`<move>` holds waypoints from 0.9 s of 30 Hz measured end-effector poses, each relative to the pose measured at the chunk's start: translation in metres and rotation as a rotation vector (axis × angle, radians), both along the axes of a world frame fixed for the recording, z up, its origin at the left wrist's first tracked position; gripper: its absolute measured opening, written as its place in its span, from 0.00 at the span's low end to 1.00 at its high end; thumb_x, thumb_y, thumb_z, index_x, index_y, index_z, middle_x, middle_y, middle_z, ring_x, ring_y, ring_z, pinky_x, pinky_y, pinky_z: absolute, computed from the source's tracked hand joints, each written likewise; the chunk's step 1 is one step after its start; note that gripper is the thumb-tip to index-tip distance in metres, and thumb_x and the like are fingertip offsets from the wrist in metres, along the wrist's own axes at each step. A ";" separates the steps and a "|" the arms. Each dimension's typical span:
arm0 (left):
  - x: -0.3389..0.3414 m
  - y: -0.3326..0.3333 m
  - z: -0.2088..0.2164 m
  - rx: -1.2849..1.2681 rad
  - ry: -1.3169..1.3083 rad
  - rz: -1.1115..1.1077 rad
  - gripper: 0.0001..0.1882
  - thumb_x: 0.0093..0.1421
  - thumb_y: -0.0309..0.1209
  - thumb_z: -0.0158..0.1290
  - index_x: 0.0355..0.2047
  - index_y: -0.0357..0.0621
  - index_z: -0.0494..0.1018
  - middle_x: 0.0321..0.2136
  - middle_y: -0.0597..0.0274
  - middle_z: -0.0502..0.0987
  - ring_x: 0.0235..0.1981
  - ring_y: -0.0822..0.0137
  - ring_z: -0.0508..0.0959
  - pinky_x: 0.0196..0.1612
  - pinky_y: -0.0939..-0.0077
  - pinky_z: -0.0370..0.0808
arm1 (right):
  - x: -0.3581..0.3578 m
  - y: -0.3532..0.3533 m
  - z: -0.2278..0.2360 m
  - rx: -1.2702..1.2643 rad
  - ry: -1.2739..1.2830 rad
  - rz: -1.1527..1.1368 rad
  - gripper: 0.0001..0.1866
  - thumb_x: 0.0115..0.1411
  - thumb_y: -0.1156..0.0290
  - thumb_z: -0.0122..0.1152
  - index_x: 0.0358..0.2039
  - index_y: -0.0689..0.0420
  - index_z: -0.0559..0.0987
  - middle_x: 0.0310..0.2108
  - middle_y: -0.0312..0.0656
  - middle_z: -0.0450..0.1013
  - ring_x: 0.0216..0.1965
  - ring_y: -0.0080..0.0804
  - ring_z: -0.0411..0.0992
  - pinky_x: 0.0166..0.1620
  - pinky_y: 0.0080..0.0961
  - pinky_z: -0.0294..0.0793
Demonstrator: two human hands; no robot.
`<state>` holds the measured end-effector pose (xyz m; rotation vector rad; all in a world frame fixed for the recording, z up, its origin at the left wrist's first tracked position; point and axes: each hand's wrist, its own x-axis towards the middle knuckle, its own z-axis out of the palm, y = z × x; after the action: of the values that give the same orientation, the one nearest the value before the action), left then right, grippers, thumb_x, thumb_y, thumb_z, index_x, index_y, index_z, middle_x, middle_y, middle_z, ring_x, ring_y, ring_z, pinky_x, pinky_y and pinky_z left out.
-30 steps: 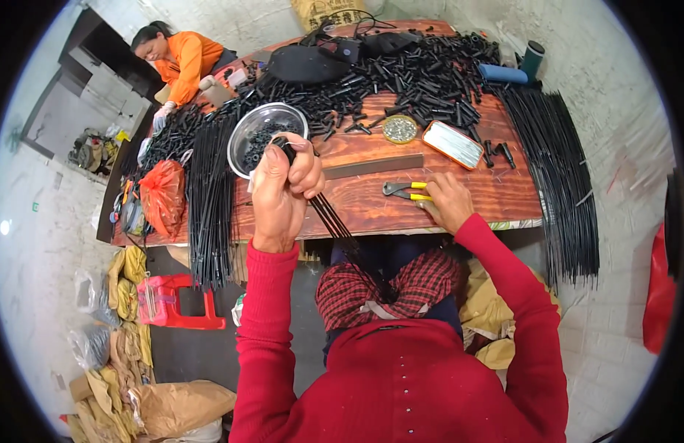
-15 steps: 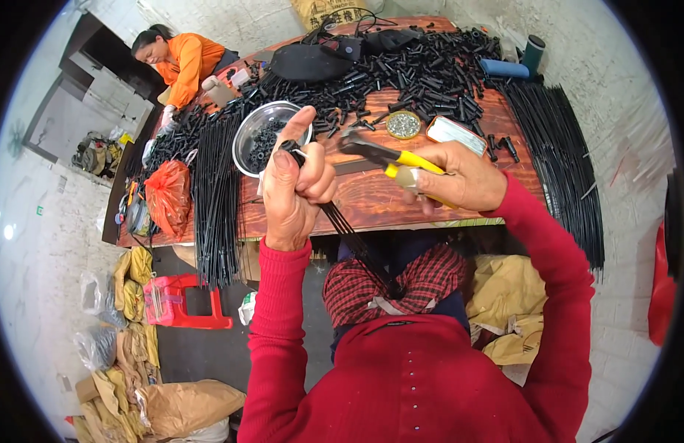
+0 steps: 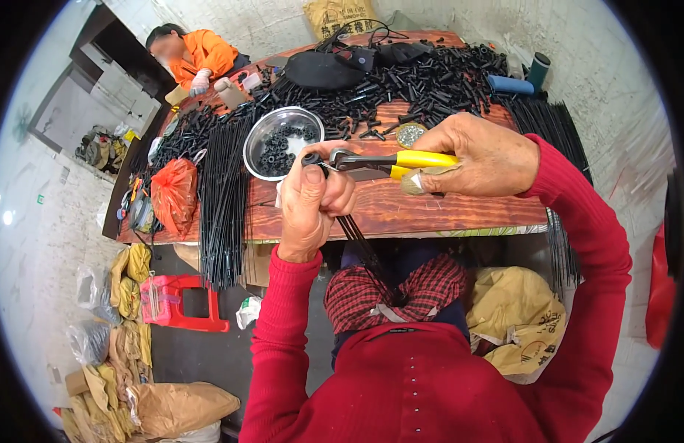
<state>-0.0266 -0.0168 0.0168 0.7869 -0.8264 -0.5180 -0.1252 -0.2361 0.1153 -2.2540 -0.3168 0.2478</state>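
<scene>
My left hand point(image 3: 312, 203) is closed around a bundle of thin black cables point(image 3: 360, 242), which hang down toward my lap. A black rubber-like fitting point(image 3: 312, 159) sticks out at the top of that fist, beside the thumb. In my right hand point(image 3: 482, 153) are yellow-handled pliers point(image 3: 427, 160), gripped by the handles. The pliers' metal jaws are at the fitting and the left fingertips; whether they bite on anything is too small to tell. Tape covers one right fingertip. Just behind the left hand stands a steel bowl point(image 3: 250, 151) of small black rings.
Loose black parts point(image 3: 430, 88) heap across the back of the wooden table point(image 3: 460, 214). Cable bundles lie left point(image 3: 224, 199) and right point(image 3: 559, 140). Beyond my right hand sits a round tin of metal bits point(image 3: 410, 134). A person in orange point(image 3: 209, 55) works at the far left.
The pliers have moved left, from apart to right at the fitting in my left hand. My left index finger, raised before, has come down toward the jaws.
</scene>
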 end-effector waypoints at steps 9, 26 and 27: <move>-0.008 0.000 0.000 0.066 -0.033 0.093 0.29 0.67 0.47 0.49 0.53 0.30 0.64 0.15 0.74 0.54 0.16 0.80 0.52 0.20 0.81 0.50 | -0.006 -0.004 0.000 -0.306 -0.376 0.055 0.10 0.55 0.65 0.64 0.34 0.56 0.79 0.22 0.49 0.71 0.23 0.48 0.70 0.29 0.36 0.68; -0.006 -0.009 -0.003 0.143 -0.060 0.074 0.32 0.62 0.45 0.57 0.54 0.29 0.65 0.17 0.71 0.62 0.16 0.79 0.59 0.20 0.82 0.60 | -0.023 -0.020 -0.050 0.709 0.649 -0.001 0.19 0.63 0.58 0.60 0.39 0.62 0.69 0.17 0.42 0.67 0.13 0.26 0.68 0.14 0.21 0.66; -0.005 -0.013 -0.005 0.117 -0.046 0.092 0.31 0.62 0.44 0.56 0.54 0.30 0.65 0.17 0.72 0.61 0.16 0.79 0.58 0.20 0.82 0.58 | -0.025 -0.022 -0.043 0.524 0.455 -0.019 0.19 0.61 0.59 0.62 0.40 0.62 0.69 0.18 0.41 0.69 0.14 0.26 0.69 0.14 0.21 0.66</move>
<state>-0.0316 -0.0301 0.0123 0.9428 -0.8036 -0.4704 -0.1499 -0.2581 0.0722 -1.6278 -0.0987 0.5831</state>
